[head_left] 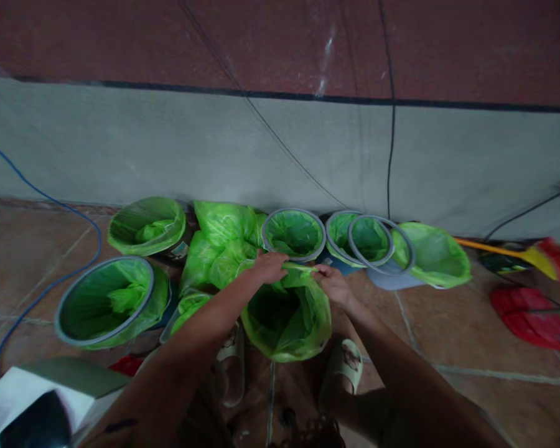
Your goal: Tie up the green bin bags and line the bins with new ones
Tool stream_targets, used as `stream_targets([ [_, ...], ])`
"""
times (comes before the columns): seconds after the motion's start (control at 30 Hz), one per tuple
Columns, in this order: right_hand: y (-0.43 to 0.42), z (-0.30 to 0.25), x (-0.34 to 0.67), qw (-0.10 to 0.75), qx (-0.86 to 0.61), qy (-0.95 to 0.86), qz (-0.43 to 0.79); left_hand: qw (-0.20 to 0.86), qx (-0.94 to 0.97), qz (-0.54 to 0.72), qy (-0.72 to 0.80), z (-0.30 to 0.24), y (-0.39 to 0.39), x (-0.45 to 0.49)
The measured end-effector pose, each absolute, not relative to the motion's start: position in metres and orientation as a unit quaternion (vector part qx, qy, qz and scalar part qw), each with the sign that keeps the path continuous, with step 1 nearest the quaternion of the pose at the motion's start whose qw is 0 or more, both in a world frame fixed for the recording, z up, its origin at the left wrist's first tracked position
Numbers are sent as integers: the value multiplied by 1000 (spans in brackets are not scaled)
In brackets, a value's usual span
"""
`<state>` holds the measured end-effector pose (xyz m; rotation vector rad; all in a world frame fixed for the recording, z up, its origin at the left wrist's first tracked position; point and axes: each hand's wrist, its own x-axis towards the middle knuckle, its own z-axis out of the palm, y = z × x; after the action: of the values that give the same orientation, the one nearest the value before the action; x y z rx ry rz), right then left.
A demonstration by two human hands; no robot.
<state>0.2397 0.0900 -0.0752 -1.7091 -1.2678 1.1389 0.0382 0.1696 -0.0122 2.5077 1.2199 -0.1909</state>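
Observation:
Between my feet stands a trash bin lined with a green trash bag [287, 358], its mouth facing up at me. My left hand [269, 267] grips the far edge of the bag, fingers closed on the plastic. On the same edge, a little to the right, my right hand [333, 283] pinches the bag, so the rim is drawn taut between both hands. Just beyond, a lined bin with a grey ring [294, 256] stands by the wall. The bin's body under the bag is mostly hidden.
Other lined bins stand left [105, 341] and right [441, 274], with a loose grey ring [413, 252] over them. Full green bags [226, 227] lean at the wall [168, 143]. A red dustpan [522, 317], a blue cable [51, 283] and a white box [23, 389] surround me.

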Motion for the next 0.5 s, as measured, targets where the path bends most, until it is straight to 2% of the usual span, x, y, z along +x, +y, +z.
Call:
stream_targets([
  [0.1, 98, -83, 240, 346, -667, -482, 451, 248, 864, -72, 432, -35, 186, 29],
  [0.27, 89, -100, 245, 335, -658, -506, 446, 439, 771, -10, 462, -63, 200, 0],
  [0.5, 94, -123, 248, 322, -723, -492, 363, 588, 646, 51, 484, -82, 211, -18],
])
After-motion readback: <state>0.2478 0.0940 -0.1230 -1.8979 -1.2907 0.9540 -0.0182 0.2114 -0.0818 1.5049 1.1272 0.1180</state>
